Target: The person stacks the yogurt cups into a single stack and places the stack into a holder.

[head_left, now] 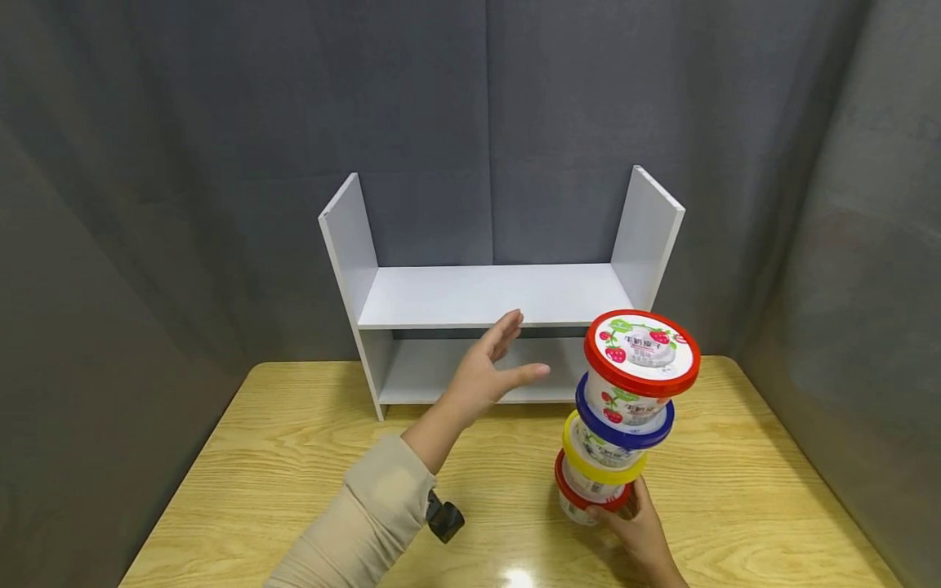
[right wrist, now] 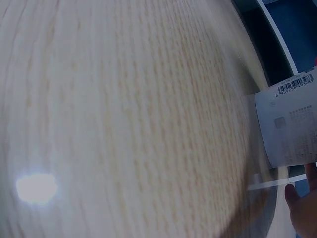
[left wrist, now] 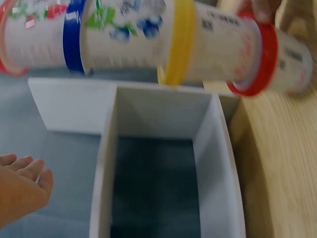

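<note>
Tubs printed with fruit stand in a leaning stack on the table. The top tub (head_left: 641,351) has a red lid, and under it come a blue-lidded tub (head_left: 625,438), a yellow-lidded tub (head_left: 603,472) and a red-lidded bottom tub (head_left: 576,513). My right hand (head_left: 641,531) grips that bottom tub from its right side, thumb toward me. In the right wrist view, the hand (right wrist: 304,213) shows beside the printed tub wall (right wrist: 292,124). My left hand (head_left: 479,377) hovers empty left of the stack, fingers extended and thumb apart.
A white two-level shelf (head_left: 485,296) with raised side panels stands at the back of the wooden table (head_left: 294,457). The stack overlaps its right front in the head view. Grey curtains (head_left: 426,122) hang behind and at both sides. A black wrist camera (head_left: 444,518) sits by the left cuff.
</note>
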The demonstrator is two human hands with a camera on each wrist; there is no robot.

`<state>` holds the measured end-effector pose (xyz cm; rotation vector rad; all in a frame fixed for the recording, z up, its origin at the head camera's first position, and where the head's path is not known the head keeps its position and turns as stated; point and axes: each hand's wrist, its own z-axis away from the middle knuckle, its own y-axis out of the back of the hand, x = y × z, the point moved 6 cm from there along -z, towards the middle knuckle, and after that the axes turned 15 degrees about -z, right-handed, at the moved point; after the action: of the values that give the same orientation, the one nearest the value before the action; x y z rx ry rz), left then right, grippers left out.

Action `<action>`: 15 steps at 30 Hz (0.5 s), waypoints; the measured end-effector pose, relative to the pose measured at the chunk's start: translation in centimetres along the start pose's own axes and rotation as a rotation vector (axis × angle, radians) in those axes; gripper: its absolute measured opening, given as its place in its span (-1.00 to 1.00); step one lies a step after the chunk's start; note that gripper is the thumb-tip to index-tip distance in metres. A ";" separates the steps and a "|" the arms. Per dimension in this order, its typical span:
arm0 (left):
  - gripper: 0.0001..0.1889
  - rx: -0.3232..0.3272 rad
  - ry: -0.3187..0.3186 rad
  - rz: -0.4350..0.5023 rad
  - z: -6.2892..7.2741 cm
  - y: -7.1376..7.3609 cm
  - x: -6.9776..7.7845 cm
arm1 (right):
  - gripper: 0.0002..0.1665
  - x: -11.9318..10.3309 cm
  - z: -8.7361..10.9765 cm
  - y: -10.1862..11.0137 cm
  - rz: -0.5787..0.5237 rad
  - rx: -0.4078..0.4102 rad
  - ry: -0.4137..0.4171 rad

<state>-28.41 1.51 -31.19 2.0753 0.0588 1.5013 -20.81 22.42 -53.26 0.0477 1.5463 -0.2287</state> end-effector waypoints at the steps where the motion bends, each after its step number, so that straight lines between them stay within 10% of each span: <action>1: -0.13 0.016 0.006 0.003 0.1 0.5 -0.5 | -0.10 0.0 0.0 0.0 0.000 -0.002 0.011; 15: -0.19 0.213 0.106 -0.013 0.8 7.1 -4.8 | -0.13 -0.3 0.2 -0.1 0.017 0.000 0.093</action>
<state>-31.48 -6.50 -32.13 2.1516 0.2833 1.6589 -20.63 22.32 -52.98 0.0721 1.6378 -0.2152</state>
